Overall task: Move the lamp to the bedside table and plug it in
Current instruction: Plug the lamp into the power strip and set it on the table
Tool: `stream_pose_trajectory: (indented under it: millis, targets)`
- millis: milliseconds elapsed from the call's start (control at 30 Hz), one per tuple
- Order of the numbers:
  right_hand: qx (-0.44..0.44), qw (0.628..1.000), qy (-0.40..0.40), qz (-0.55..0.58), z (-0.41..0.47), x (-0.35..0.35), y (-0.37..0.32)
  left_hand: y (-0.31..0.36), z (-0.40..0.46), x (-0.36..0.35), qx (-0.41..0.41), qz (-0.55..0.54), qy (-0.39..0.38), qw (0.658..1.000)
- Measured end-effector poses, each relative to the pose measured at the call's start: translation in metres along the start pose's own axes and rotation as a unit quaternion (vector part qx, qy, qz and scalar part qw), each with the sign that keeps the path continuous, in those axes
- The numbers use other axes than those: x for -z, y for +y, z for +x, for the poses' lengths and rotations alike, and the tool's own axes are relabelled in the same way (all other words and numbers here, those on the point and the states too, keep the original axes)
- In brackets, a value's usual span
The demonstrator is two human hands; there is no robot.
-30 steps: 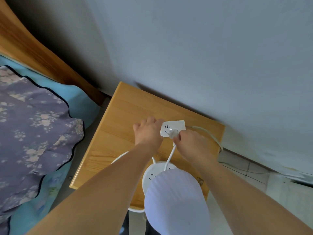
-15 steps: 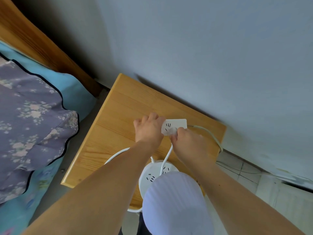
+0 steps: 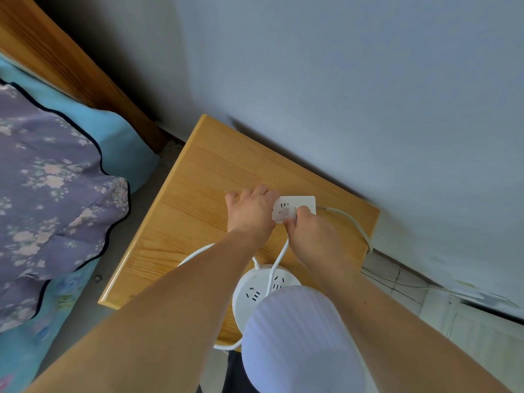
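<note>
The white lamp stands at the near edge of the wooden bedside table; its pale ribbed shade hides most of its round white base, which carries sockets. A white power strip lies near the table's back edge. My left hand presses on the strip's left end and holds it in place. My right hand pinches the lamp's white plug against the strip's face. The lamp's white cord runs from the plug down to the base.
The strip's grey cable runs off the table's right edge toward the tiled floor. A bed with a purple floral quilt and a wooden headboard lies to the left. A pale wall stands right behind the table.
My right hand has pushed the plug down onto the power strip's face. My left hand stays on the strip's left end. The view has shifted slightly to the left.
</note>
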State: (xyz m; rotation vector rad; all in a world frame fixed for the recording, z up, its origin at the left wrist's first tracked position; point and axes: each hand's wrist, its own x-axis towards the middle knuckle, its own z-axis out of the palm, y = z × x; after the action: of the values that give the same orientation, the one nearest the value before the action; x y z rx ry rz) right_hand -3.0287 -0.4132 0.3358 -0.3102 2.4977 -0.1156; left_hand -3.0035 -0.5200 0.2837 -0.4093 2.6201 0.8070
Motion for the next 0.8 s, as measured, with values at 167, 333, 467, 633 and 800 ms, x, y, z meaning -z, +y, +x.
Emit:
stream_pose_trajectory:
  millis: [167, 333, 467, 633, 800]
  targets:
    - [-0.009, 0.999, -0.018, -0.038, 0.009, 0.003, -0.006, -0.001, 0.000, -0.001, -0.001, -0.017, 0.009, 1.000]
    - [-0.060, 0.993, -0.077, -0.066, 0.021, 0.013, -0.016, -0.001, 0.000, -0.001, -0.002, -0.031, 0.010, 0.999]
    - [-0.099, 0.981, -0.127, -0.106, 0.028, 0.023, -0.024, -0.002, 0.001, 0.000, -0.003, -0.032, 0.007, 0.999]
    - [-0.096, 0.976, -0.136, -0.143, 0.027, 0.025, -0.029, -0.001, 0.001, 0.002, -0.002, -0.033, 0.001, 0.999]
    - [-0.083, 0.968, -0.154, -0.180, 0.031, 0.030, -0.036, 0.000, 0.002, 0.003, 0.002, -0.031, -0.003, 1.000]
